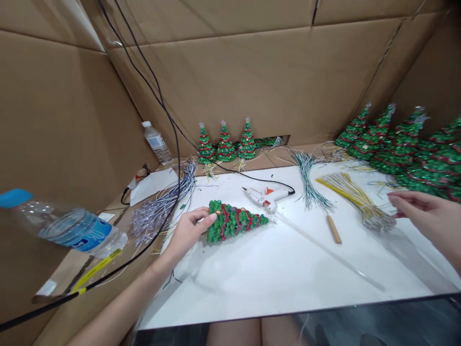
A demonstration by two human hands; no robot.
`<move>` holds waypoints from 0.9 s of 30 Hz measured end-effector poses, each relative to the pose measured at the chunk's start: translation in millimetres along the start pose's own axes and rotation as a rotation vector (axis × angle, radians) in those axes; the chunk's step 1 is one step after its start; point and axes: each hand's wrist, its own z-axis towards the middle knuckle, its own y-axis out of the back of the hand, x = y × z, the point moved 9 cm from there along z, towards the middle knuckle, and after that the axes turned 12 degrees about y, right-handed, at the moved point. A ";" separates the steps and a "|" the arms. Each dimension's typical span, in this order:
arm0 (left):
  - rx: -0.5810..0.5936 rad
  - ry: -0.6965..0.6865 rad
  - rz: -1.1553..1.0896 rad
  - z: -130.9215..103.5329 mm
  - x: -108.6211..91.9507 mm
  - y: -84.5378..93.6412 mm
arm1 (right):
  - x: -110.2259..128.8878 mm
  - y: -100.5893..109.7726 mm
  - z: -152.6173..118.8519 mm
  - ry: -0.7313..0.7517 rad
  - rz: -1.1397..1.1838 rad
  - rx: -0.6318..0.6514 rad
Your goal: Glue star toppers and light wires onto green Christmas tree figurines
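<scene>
My left hand (194, 228) grips the base end of a small green Christmas tree (236, 223) with red garlands and gold balls. The tree lies on its side over the white board, its tip pointing right. At the right, my right hand (425, 214) is raised with thumb and fingers pinched together; what they hold, if anything, is too thin to make out. Just left of those fingers lies a bundle of yellow and white wires (355, 194). Beyond the tree is a white glue gun (268, 196) with a long clear glue stick (331, 252) in it.
A wooden-handled tool (334, 230) lies beside green wires (309, 178). Purple wires (154, 211) and water bottles (86, 230) are at left. Decorated trees (225, 144) stand at the back, more trees (410, 144) at right. A black cable (176, 144) hangs across. Cardboard walls (245, 72) enclose the white board (252, 283).
</scene>
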 end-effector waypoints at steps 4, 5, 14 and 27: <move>-0.017 0.093 -0.044 9.4 7.4 -0.8 | -9.5 -3.1 -8.1 -0.071 0.019 0.068; -0.015 0.116 -0.059 11.5 9.1 -1.7 | -11.6 -2.3 -10.0 -0.078 0.018 0.072; 0.056 0.238 -0.093 22.7 9.9 -7.4 | -15.5 8.9 -1.1 -0.002 -0.021 -0.023; 0.092 0.246 -0.050 21.6 3.4 -9.3 | -15.1 17.5 52.2 0.086 -0.101 0.036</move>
